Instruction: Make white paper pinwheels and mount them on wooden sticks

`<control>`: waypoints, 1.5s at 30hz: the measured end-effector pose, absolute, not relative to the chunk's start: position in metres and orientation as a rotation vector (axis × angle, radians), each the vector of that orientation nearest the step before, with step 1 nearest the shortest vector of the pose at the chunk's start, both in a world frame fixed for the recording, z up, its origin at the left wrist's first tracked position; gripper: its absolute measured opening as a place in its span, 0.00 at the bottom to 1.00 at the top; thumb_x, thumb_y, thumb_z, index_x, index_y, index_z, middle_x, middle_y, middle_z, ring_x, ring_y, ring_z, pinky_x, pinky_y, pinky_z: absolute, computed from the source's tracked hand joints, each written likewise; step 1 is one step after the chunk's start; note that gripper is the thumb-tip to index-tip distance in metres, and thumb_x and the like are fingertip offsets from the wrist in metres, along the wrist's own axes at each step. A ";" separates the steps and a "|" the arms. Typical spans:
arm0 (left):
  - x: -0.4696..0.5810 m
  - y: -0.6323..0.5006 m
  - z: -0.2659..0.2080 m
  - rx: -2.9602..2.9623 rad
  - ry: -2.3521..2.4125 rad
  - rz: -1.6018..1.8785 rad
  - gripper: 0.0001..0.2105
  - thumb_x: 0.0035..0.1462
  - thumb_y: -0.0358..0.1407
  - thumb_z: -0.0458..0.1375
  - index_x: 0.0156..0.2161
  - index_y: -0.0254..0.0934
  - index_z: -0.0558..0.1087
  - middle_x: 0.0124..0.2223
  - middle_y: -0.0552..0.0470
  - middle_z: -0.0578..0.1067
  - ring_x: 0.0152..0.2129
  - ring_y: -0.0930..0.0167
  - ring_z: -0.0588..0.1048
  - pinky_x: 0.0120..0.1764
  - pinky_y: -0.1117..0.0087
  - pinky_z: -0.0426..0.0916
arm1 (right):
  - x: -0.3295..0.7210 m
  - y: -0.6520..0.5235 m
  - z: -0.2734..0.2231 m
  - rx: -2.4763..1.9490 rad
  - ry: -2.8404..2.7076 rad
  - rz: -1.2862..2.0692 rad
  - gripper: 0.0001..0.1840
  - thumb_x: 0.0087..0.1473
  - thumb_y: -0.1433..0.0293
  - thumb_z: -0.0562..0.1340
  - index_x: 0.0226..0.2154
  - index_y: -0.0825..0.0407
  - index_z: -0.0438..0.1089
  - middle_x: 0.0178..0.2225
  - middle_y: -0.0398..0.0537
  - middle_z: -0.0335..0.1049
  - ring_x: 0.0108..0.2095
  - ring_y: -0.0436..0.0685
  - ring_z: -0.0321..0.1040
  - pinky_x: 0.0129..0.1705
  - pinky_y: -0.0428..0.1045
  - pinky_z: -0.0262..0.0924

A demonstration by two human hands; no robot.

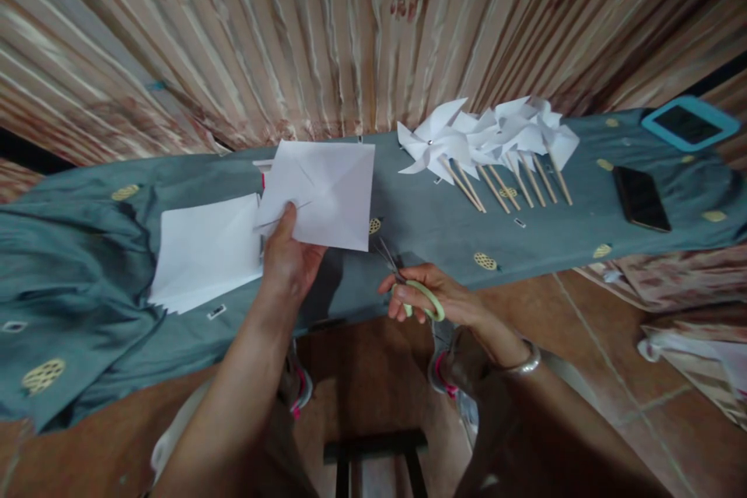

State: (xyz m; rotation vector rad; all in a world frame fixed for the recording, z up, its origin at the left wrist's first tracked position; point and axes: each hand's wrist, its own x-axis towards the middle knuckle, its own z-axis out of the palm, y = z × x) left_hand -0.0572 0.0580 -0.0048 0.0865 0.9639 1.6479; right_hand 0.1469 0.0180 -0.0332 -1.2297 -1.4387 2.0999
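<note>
no readable text, labels, brands, numbers or signs anywhere in view

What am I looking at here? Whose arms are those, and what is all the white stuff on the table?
This picture comes from a small camera worn on a person's head, looking forward and down, so you see that person's own two arms. There is no machine here, just bare hands. The left hand holds up a creased square of white paper. The right hand holds scissors with pale green handles. The long table is covered by a grey-green cloth. On it lies a stack of white paper, and farther right a row of finished paper pinwheels on wooden sticks. There is also a dark phone and a tablet in a blue case. A striped curtain hangs behind.
</note>
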 end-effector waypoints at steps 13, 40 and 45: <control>-0.051 0.054 -0.018 0.161 0.959 1.508 0.15 0.60 0.33 0.57 0.52 0.47 0.70 0.42 0.54 0.81 0.44 0.66 0.78 0.44 0.68 0.76 | 0.141 0.016 -0.030 -1.203 -1.425 2.109 0.27 0.44 0.48 0.67 0.32 0.57 0.72 0.23 0.46 0.72 0.22 0.48 0.67 0.17 0.40 0.57; -0.042 0.052 -0.011 0.121 0.994 1.512 0.14 0.59 0.32 0.57 0.50 0.44 0.72 0.45 0.52 0.80 0.47 0.65 0.77 0.44 0.68 0.75 | 0.142 0.016 -0.031 -1.201 -1.471 2.069 0.29 0.44 0.46 0.66 0.32 0.57 0.72 0.22 0.45 0.71 0.21 0.46 0.66 0.18 0.40 0.58; -0.041 0.051 -0.010 0.140 0.998 1.525 0.12 0.61 0.31 0.53 0.47 0.42 0.73 0.41 0.52 0.80 0.46 0.66 0.77 0.45 0.68 0.75 | 0.142 0.016 -0.029 -1.204 -1.478 2.066 0.28 0.45 0.48 0.66 0.33 0.57 0.72 0.23 0.45 0.72 0.22 0.46 0.66 0.19 0.40 0.59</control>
